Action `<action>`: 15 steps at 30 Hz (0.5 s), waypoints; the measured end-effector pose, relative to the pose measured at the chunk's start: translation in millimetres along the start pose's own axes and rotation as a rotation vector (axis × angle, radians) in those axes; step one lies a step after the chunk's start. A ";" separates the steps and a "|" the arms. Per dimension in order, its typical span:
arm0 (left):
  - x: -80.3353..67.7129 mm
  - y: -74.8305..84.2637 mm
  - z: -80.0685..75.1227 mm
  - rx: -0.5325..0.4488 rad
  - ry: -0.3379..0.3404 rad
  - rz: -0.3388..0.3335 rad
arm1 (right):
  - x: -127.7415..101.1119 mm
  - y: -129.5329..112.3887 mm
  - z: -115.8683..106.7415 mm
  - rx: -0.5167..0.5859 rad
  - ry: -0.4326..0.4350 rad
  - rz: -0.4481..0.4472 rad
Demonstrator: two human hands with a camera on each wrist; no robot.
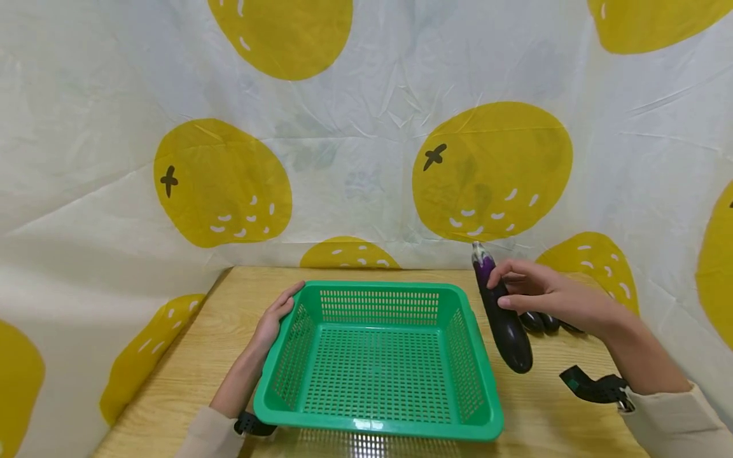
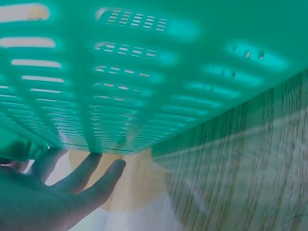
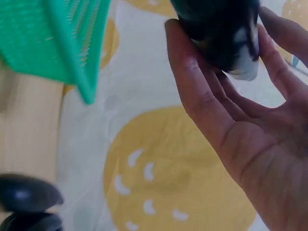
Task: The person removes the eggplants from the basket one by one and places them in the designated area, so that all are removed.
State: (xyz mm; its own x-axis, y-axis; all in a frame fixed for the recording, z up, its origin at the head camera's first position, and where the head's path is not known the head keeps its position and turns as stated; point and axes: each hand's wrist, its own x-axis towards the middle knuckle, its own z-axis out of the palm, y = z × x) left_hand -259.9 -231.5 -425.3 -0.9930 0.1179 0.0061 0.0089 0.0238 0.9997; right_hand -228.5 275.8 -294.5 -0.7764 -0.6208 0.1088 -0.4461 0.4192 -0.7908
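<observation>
A long dark eggplant (image 1: 504,324) hangs at a slant just right of the basket, its pale stem end up. My right hand (image 1: 550,296) grips it near the upper part between thumb and fingers; in the right wrist view the fingers wrap the eggplant (image 3: 216,33) from both sides. My left hand (image 1: 275,321) rests on the left rim of a green plastic basket (image 1: 378,431). In the left wrist view the fingers of the left hand (image 2: 72,187) lie along the basket's slotted outer wall (image 2: 159,106); the thumb is hard to make out.
Several more eggplants (image 1: 541,322) lie on the wooden table (image 1: 550,394) behind the right hand, partly hidden by it. A white cloth (image 1: 355,172) with yellow fruit prints hangs beyond the table's far edge. Each wrist wears a black strap (image 1: 598,387).
</observation>
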 end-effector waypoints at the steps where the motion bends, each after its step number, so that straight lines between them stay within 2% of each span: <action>1: -0.1 -0.1 0.2 -0.002 0.000 0.002 | -4.1 4.0 -0.3 -0.002 0.017 0.001; 5: -0.7 -0.3 0.7 -0.013 -0.005 -0.001 | -16.1 21.0 -1.3 0.001 0.054 -0.019; 7: -1.4 0.2 0.8 -0.012 0.003 -0.005 | -20.5 29.1 -1.7 0.010 0.055 -0.001; 15: -2.9 2.7 -0.5 0.004 0.003 -0.020 | -38.4 61.4 -8.1 0.014 -0.009 0.190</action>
State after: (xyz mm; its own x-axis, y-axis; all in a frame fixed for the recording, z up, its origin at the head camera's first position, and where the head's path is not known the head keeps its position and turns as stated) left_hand -257.0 -232.3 -422.6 -0.9933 0.1147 -0.0139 -0.0105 0.0300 0.9995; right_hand -229.7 330.7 -342.4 -0.8419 -0.5375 -0.0488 -0.2853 0.5200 -0.8051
